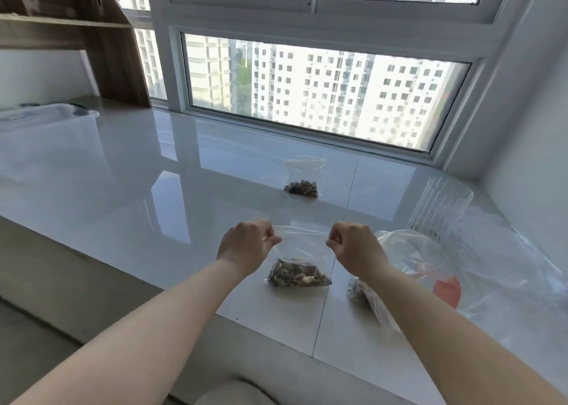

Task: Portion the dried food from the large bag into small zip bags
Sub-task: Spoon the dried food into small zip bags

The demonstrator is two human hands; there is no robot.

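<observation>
A small clear zip bag (299, 263) with dark dried food at its bottom stands on the glossy white sill, held up by its top edge. My left hand (246, 246) pinches the bag's left top corner. My right hand (356, 247) pinches the right top corner, stretching the zip strip between them. A second small zip bag (302, 178) with dried food lies farther back toward the window. The large clear bag (408, 269) with a red-orange patch lies to the right, some dried food showing at its near left end.
A ribbed clear glass (439, 207) stands at the right behind the large bag. A translucent plastic box (49, 118) sits at the far left under a wooden shelf (101, 35). The window (322, 94) runs along the back. The sill's front edge drops off at lower left.
</observation>
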